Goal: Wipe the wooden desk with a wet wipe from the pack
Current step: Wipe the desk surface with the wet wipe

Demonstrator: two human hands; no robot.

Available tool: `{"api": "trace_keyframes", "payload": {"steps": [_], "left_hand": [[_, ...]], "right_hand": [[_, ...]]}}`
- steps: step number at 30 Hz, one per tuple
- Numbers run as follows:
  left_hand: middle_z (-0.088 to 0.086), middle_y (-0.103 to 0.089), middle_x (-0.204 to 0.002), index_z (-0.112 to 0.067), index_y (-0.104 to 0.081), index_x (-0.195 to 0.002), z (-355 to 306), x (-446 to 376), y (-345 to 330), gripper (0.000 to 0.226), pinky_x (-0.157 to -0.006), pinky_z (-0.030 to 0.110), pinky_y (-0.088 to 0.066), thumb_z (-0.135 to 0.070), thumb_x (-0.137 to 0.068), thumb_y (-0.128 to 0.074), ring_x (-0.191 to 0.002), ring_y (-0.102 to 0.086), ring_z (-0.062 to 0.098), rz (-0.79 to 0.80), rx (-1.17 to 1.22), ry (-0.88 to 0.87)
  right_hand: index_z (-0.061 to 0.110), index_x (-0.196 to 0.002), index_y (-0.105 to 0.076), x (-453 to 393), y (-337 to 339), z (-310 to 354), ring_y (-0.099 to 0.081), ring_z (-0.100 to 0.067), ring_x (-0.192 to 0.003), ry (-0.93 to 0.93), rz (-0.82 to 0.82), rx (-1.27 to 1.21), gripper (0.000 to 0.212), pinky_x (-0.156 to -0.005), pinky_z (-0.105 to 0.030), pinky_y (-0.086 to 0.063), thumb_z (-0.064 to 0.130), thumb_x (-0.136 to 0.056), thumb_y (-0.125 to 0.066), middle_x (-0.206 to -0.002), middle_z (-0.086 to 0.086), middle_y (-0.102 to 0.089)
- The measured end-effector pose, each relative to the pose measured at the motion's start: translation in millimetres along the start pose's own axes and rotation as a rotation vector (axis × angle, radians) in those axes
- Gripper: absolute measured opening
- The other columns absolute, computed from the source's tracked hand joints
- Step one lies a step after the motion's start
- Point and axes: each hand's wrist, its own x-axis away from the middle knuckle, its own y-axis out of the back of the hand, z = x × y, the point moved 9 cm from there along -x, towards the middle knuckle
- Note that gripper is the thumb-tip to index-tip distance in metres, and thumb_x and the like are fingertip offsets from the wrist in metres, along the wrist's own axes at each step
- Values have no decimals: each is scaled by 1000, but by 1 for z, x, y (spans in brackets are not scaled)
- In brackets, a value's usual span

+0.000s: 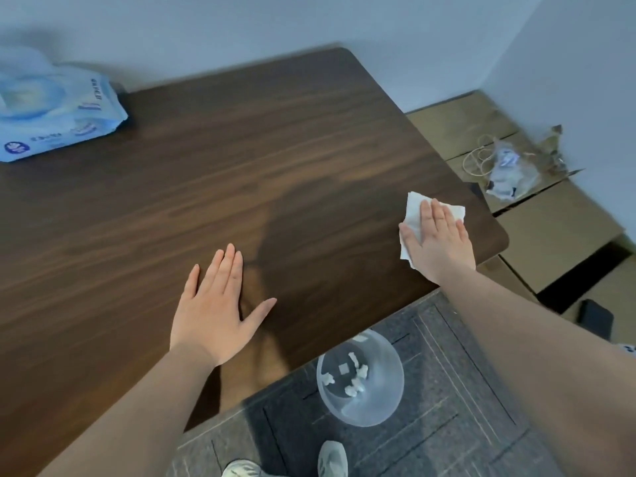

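The dark wooden desk fills most of the view. My right hand lies flat on a white wet wipe, pressing it to the desk near the front right corner. My left hand rests palm down on the desk near its front edge, fingers spread, holding nothing. The blue wet wipe pack lies at the far left of the desk by the wall, its lid raised.
A clear plastic bin with several crumpled white bits stands on the grey floor under the desk's front edge. Cardboard boxes with a cable and a plastic bag sit right of the desk. My shoes show at the bottom.
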Motion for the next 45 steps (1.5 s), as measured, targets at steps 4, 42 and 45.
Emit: {"api": "trace_keyframes", "payload": {"steps": [4,42,45], "left_hand": [[-5,13,-155,-21,10,-146,-1,-1,-1,91,-117,37,7,-80,-77,5,-143,13,10,6,0,5],[0,-1,-160,-17,-6,-151,476,378,-22,75,-118,41,-3,-60,-90,-7,-147,2,16,-64,145,977],[-1,3,-160,-19,-1,-151,486,382,-26,71,-118,40,-2,-58,-92,-6,-146,4,15,-60,121,969]], "right_hand": [[17,-151,2,-10,-1,-8,1,-21,-148,-6,-4,7,77,-119,-41,-2,63,-91,-5,-161,-5,-1],[18,-150,12,382,-82,650,22,-16,-144,1217,195,69,72,-117,-41,13,61,-94,-4,-159,1,17],[17,-149,13,417,-88,685,20,-18,-144,1254,199,61,72,-117,-41,14,61,-94,-5,-159,-1,17]]}}
